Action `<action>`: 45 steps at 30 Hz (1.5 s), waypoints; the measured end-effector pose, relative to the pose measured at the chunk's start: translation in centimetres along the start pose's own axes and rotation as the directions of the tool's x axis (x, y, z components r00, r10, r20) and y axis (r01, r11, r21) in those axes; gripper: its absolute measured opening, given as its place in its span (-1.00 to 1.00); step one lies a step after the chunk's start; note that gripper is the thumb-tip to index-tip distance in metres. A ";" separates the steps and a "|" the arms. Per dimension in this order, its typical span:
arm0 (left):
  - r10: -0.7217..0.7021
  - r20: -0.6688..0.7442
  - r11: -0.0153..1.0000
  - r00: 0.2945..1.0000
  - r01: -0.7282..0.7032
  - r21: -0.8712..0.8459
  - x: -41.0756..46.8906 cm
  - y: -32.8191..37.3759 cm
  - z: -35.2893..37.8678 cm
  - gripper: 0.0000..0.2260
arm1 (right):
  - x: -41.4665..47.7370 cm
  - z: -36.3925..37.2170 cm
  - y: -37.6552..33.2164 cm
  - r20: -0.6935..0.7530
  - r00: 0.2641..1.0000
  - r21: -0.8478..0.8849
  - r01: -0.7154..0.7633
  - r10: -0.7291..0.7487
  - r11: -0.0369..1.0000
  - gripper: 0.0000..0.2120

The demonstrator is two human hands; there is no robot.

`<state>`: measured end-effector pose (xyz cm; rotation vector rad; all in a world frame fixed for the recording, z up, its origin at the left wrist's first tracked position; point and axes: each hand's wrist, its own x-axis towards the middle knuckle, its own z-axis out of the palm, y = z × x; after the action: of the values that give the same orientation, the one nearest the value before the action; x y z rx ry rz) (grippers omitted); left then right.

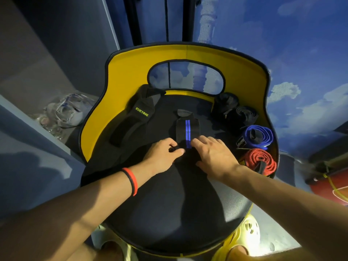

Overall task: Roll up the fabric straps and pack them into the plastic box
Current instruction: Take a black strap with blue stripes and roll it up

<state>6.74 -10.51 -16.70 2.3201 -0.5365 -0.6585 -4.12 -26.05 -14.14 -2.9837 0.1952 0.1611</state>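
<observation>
A black strap with a blue stripe (186, 129) lies flat on the black seat of a chair (160, 194). Its near end is rolled under my hands. My left hand (165, 153) pinches the roll's left side between thumb and fingers. My right hand (212, 151) curls its fingers over the roll's right side. A wider black strap marked XUEYING (131, 119) lies unrolled at the seat's left. Along the right edge sit rolled straps: two black ones (231, 110), a blue one (256, 136) and a red one (259, 162). No plastic box is in view.
The chair has a yellow curved backrest (131, 72) with an oval cut-out. A clear plastic bag with white items (66, 112) lies on a grey ledge at the left. A red object with yellow cord (331, 187) sits at the right. Pale clogs (248, 234) show below the seat.
</observation>
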 end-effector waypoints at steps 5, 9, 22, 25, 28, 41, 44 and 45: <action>0.029 0.086 0.999 0.996 -0.026 -0.041 -0.2 -0.2 -0.8 -0.52 | 0.8 -0.2 1.1 0.053 0.998 0.048 -0.040 0.037 0.998 -0.53; 0.089 0.126 0.995 0.988 -0.095 0.041 -0.2 -0.9 -1.1 -0.57 | 0.7 -0.8 1.2 0.154 0.988 0.131 -0.039 0.019 0.991 -0.53; -0.075 0.352 0.995 0.933 0.091 -0.031 0.0 0.1 -2.5 -0.72 | -0.5 -1.5 1.7 0.151 0.985 0.206 0.049 -0.081 0.977 -0.67; -0.122 0.358 0.987 0.926 0.151 -0.056 0.1 0.2 -2.3 -0.68 | -0.7 -0.8 1.6 0.200 0.978 0.203 0.025 -0.067 0.979 -0.35; -0.118 0.333 0.982 0.936 0.160 -0.100 -0.3 0.4 -2.1 -0.74 | -0.5 0.4 1.1 0.106 0.991 0.147 0.060 -0.076 0.987 -0.31; -0.135 0.256 0.986 0.957 0.157 -0.064 -0.7 0.3 -1.1 -0.55 | 0.2 -0.2 1.1 0.161 0.986 0.144 0.007 -0.030 0.990 -0.36; -0.166 0.253 0.985 0.953 0.174 -0.009 -0.3 0.5 -0.8 -0.52 | -0.5 0.4 0.7 0.066 0.993 -0.015 0.097 -0.096 0.995 -0.27; -0.176 0.255 0.984 0.951 0.177 0.019 -0.3 0.6 -0.8 -0.51 | -0.6 0.5 0.5 0.058 0.994 -0.020 0.098 -0.097 0.995 -0.30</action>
<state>6.81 -10.35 -15.69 2.3106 -0.4434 -1.0536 -4.84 -26.39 -14.65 -2.9991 0.0412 0.2390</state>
